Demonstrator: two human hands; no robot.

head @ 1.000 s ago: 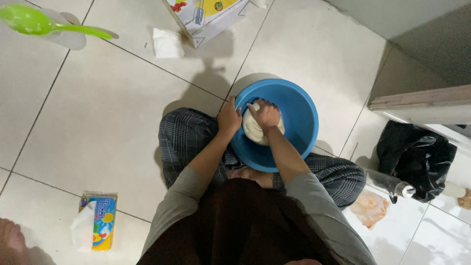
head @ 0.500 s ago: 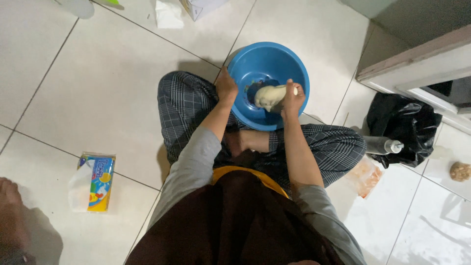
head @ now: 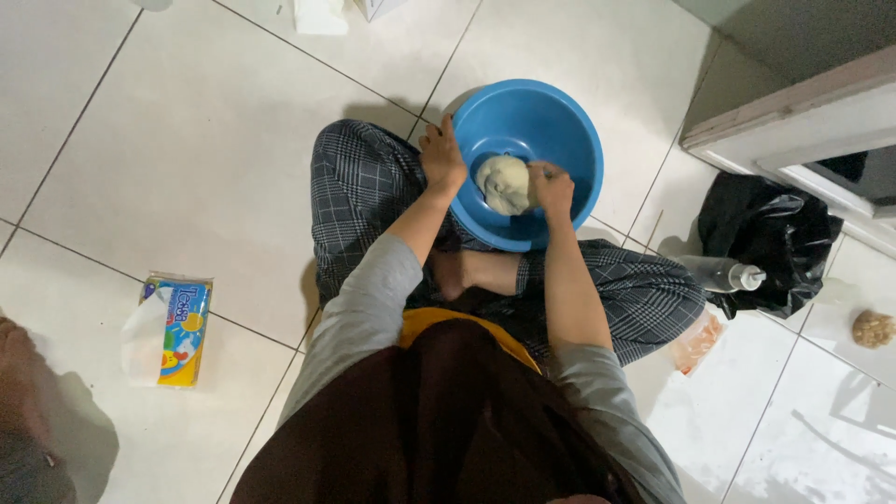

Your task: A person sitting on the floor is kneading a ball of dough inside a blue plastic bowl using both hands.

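My right hand [head: 551, 187] is curled tight on the pale dough lump [head: 504, 184] down in the blue basin [head: 560, 112]; left hand [head: 441, 157] grips the rim. Basin's perched against my shin on slick tile floor [head: 187, 140]. Press off-centre and I reckon it tips.

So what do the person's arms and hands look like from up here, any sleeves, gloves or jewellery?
Both arms wear grey long sleeves, pushed up towards the elbows so the forearms are bare. The left hand and right hand are bare, with no gloves; at this size I can make out no rings, watch or bracelets. Between the arms hangs a dark brown garment with a yellow edge.
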